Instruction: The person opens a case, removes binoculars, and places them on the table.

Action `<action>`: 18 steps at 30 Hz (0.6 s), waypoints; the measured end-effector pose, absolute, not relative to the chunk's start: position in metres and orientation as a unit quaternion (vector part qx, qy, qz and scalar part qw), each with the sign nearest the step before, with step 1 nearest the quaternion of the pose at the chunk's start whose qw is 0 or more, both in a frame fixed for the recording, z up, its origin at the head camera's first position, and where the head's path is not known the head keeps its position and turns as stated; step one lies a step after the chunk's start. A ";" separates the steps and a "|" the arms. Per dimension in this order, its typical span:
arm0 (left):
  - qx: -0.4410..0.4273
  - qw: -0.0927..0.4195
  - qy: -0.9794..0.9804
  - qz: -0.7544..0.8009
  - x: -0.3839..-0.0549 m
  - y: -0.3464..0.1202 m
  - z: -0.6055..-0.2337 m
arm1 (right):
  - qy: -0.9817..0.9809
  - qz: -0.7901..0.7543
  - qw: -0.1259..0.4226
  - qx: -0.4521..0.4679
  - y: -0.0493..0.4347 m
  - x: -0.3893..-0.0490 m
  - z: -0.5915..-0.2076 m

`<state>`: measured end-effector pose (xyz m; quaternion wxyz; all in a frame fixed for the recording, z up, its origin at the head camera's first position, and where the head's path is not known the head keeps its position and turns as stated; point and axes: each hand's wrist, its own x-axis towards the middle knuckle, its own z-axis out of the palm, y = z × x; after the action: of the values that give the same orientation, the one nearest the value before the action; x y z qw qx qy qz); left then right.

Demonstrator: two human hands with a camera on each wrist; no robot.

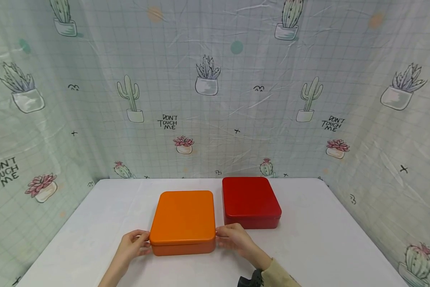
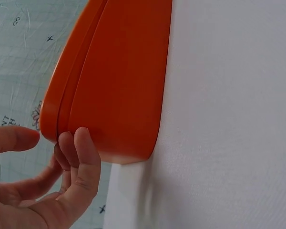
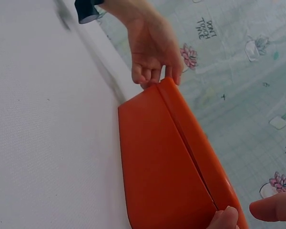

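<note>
An orange lidded box (image 1: 182, 219) lies flat on the table, its lid down, with a thin seam around the side. My left hand (image 1: 132, 249) is at its front left corner. In the left wrist view, bent fingertips (image 2: 86, 143) meet the seam and the thumb comes right up to the lid's edge. At the front right corner, my right hand (image 1: 236, 240) holds the opposite side. The right wrist view catches its fingertips (image 3: 224, 217) at the seam, the thumb a small gap off the lid. Its other fingers are mostly out of that view.
A red lidded box (image 1: 251, 197) sits behind and to the right of the orange one, a narrow gap between them. Both rest on a white table (image 1: 308, 239). A cactus-print curtain (image 1: 215, 107) hangs behind and along both sides.
</note>
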<state>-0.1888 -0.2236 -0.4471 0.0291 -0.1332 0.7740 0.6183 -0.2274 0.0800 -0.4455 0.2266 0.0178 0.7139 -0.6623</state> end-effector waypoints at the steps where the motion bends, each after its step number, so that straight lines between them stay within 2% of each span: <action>1: -0.133 0.030 0.775 0.618 -0.189 -0.224 -0.447 | 0.712 -0.664 0.227 0.018 0.080 -0.227 -0.445; 18: -0.151 0.073 0.784 0.598 -0.189 -0.226 -0.451 | 0.709 -0.666 0.230 0.028 0.078 -0.228 -0.445</action>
<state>-0.1894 -0.2265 -0.4514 0.0734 -0.1512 0.7840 0.5976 -0.2278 0.0779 -0.4447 0.2300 0.0279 0.7094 -0.6656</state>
